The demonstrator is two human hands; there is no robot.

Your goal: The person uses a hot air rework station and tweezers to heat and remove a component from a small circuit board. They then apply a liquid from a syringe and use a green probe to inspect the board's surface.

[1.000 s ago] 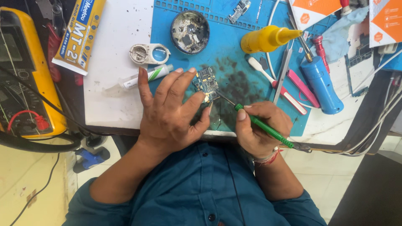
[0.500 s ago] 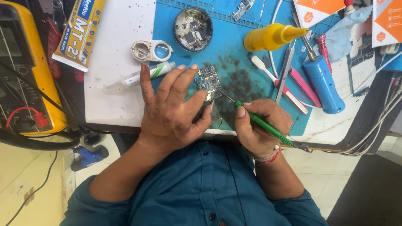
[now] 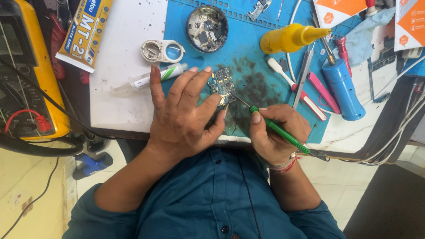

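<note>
**A:** Head view first. What are the hands doing?

**B:** The left hand lies spread, fingers open, in the middle of the frame, its fingertips pinning a small circuit board flat on the blue mat. The right hand, just right of centre, is closed around a green-handled soldering iron, whose thin tip meets the lower right corner of the board.

**A:** So the board sits where?

**B:** At the centre of the frame, on the mat's dark, stained patch, between the two hands.

**A:** And around them?

**B:** Above the board, at the top centre, a round tin holds small scraps. Right of it lies a yellow squeeze bottle on its side. A blue cylinder and a pink-handled tool lie right of the hands. Left of the board, on the white bench, lie a small syringe-like tube and a round magnifier. At the upper left is a yellow glue tube, and at the far left edge a yellow multimeter.
</note>
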